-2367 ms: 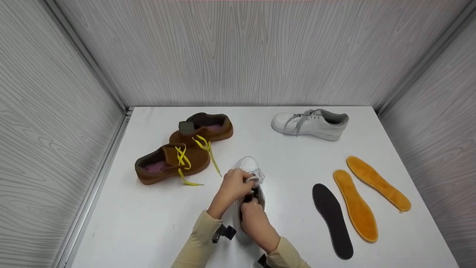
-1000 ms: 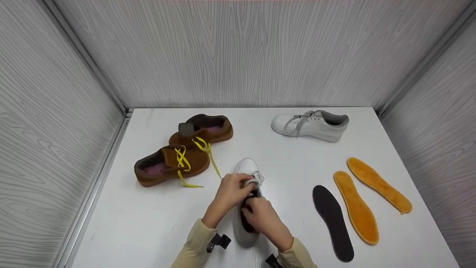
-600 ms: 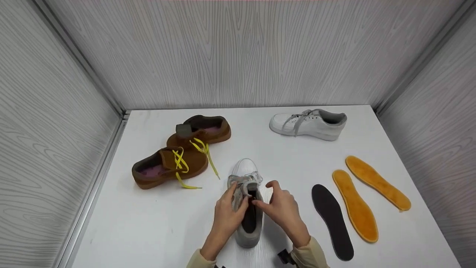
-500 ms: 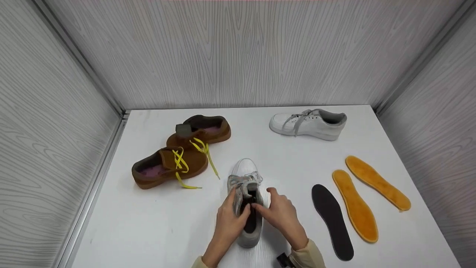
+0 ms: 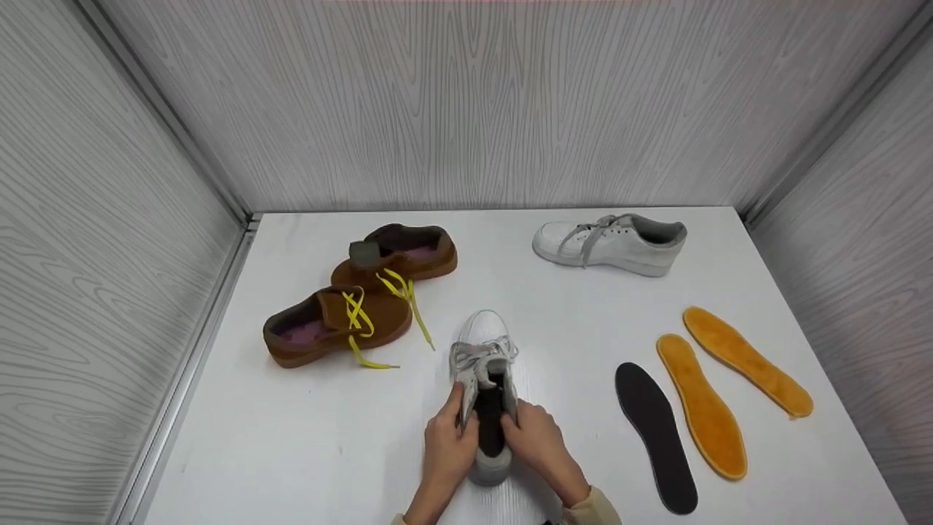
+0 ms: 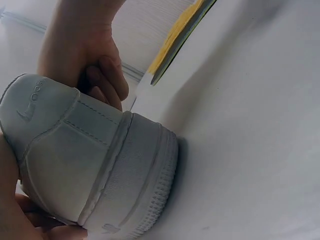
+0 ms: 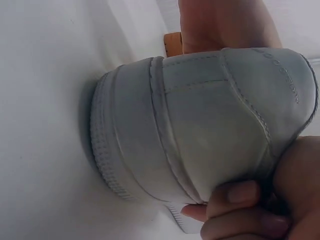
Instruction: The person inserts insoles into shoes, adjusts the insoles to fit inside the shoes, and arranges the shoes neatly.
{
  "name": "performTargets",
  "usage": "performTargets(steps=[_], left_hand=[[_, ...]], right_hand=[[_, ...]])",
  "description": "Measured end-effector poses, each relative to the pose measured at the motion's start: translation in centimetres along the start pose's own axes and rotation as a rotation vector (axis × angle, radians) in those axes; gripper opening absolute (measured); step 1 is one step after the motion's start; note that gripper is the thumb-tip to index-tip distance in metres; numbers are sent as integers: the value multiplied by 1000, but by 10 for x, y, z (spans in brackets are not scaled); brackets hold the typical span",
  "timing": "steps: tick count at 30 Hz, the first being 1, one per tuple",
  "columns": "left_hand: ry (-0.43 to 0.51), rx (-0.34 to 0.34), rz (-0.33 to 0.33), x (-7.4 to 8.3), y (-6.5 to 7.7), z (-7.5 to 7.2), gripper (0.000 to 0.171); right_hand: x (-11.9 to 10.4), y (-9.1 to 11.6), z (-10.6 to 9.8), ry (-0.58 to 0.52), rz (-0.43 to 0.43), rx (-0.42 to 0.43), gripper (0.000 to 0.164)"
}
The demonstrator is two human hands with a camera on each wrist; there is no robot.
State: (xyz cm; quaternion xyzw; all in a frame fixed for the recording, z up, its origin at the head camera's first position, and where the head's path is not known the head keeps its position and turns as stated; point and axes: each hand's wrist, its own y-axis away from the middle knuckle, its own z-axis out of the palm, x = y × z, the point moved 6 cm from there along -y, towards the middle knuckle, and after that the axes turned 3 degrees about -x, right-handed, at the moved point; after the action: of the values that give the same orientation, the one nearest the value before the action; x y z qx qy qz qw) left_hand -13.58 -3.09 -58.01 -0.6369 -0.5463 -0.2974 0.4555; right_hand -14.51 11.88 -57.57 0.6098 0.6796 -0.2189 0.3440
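Note:
A white sneaker lies toe-forward at the front middle of the table, its dark insole showing through the opening. My left hand grips the left side of its collar, thumb inside and fingers along the outer wall. On the opposite side my right hand holds the collar the same way, with its thumb over the edge. Both wrist views look at the sneaker's heel, with curled fingers against the side in the right wrist view. Grey laces lie loose over the tongue.
Two brown shoes with yellow laces sit at the left. Another white sneaker stands at the back right. On the right lie a black insole and two orange insoles. Wood-grain panels enclose the table.
The right hand has come out of the shoe's opening and moved to the right collar. My left hand has left the tongue and slid back to the left collar, uncovering the insole.

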Motion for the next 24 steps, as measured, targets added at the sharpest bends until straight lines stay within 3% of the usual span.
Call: performTargets(steps=[6, 9, 11, 17, 24], left_hand=[[-4, 24, -44, 0, 0, 0, 46], [-25, 30, -7, 6, -5, 0, 43], [-28, 42, 53, 12, -12, 1, 43], [-29, 56, 205, 32, -56, 10, 42], [-32, 28, 179, 39, -116, 29, 31]], right_hand=[[2, -1, 1, -31, -58, 42, 18], [2, -3, -3, -43, -81, 60, 17], [2, -7, -9, -47, -91, 75, 17], [-3, -38, -45, -50, -89, 132, 18], [1, -87, -82, -58, -63, 167, 24]])
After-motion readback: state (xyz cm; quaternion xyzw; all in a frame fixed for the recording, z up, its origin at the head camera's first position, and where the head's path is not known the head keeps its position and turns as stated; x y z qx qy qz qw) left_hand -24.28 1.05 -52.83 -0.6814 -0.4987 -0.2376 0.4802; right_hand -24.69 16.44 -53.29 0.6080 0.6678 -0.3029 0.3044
